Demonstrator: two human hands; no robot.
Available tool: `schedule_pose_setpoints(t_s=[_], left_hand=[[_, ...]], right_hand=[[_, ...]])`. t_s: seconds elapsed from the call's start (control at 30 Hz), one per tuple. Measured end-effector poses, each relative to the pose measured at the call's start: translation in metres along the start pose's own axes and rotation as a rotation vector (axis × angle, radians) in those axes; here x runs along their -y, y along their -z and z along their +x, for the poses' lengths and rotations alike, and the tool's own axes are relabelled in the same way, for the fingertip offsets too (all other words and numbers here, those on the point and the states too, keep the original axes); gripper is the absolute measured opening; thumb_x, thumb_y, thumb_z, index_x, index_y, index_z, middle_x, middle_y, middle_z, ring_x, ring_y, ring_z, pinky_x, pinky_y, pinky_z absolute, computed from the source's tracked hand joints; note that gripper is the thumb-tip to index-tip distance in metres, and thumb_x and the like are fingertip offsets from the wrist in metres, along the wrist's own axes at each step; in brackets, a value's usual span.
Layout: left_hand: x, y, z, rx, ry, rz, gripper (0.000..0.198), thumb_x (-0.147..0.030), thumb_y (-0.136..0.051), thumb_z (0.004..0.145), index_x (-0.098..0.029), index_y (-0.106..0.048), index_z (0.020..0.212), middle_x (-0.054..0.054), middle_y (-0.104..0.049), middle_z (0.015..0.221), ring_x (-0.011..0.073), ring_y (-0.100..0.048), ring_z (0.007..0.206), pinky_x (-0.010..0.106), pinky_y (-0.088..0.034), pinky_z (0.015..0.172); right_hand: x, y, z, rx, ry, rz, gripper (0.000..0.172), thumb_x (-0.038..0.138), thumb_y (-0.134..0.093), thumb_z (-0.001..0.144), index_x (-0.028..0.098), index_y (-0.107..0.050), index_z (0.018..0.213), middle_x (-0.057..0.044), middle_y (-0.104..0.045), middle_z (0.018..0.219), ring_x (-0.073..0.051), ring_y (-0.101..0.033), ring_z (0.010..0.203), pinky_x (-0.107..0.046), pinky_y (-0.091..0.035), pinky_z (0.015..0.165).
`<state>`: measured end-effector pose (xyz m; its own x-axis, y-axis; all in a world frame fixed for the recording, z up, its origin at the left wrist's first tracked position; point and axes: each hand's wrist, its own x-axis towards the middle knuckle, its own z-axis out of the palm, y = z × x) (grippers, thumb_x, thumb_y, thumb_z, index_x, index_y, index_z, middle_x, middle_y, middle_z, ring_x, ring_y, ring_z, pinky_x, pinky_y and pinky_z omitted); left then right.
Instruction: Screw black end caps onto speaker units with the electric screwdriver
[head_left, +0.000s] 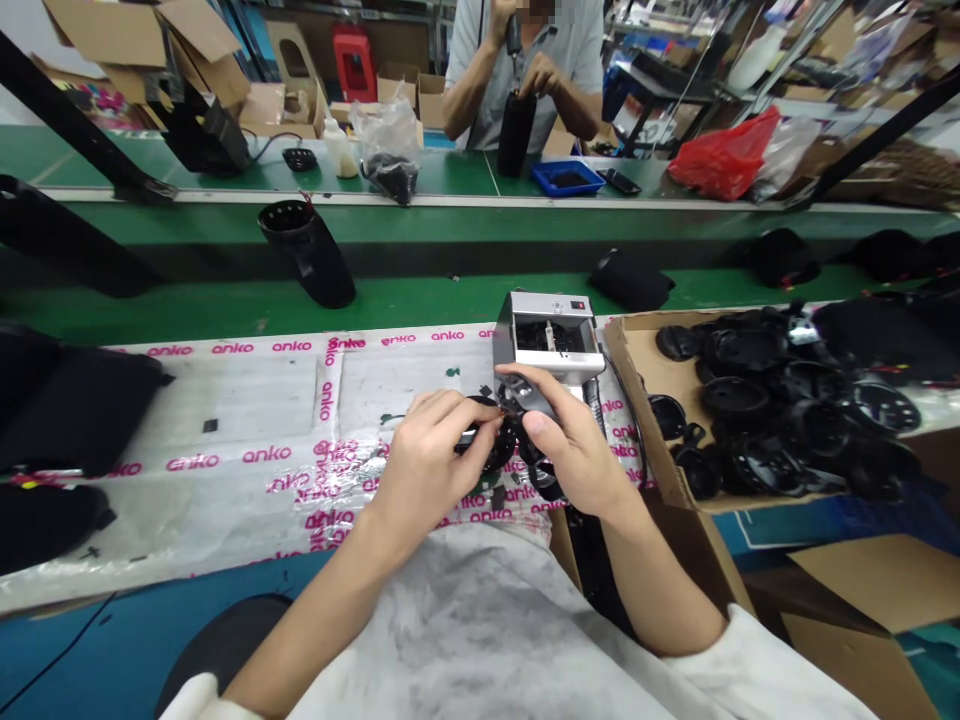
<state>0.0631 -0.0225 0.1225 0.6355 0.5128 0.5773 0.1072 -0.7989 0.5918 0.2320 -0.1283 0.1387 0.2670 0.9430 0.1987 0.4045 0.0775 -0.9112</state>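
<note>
1. Left hand (427,470) pinches a round black plastic part (487,447) at its rim, lower middle of the frame, and the right hand (570,440) clamps the other side, thumb on top.
2. Looks light, stiff and kinda slick, so I'd hold it by the rim.
3. Just behind sits a silver benchtop machine (544,335), boxy metal, open front.
4. To the right, a cardboard box (637,420) is piled with similar black round parts.
</note>
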Motion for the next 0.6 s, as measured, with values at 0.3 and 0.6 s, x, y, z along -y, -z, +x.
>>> schedule_pose_setpoints(t_s=[0.3, 0.6], left_hand=[[0.012, -0.012, -0.007, -0.126, -0.023, -0.248, 0.012, -0.015, -0.083, 0.096, -0.021, -0.072, 0.096, 0.0, -0.083, 0.094, 0.0191, -0.08, 0.092, 0.039, -0.054, 0.097], [0.008, -0.009, -0.007, -0.142, 0.104, -0.244, 0.01, -0.02, -0.084, 0.096, -0.023, -0.074, 0.097, 0.0, -0.083, 0.093, 0.0187, -0.078, 0.088, 0.038, -0.058, 0.088]], right_hand=[[0.001, 0.005, 0.002, 0.005, -0.117, 0.104, 0.062, 0.071, -0.064, 0.101, 0.028, -0.069, 0.145, -0.006, -0.072, 0.145, -0.028, -0.069, 0.126, -0.036, -0.063, 0.096], [-0.003, 0.004, 0.008, 0.034, -0.095, 0.199, 0.066, 0.077, -0.072, 0.092, 0.029, -0.074, 0.137, -0.006, -0.077, 0.132, -0.031, -0.072, 0.125, -0.045, -0.061, 0.11]])
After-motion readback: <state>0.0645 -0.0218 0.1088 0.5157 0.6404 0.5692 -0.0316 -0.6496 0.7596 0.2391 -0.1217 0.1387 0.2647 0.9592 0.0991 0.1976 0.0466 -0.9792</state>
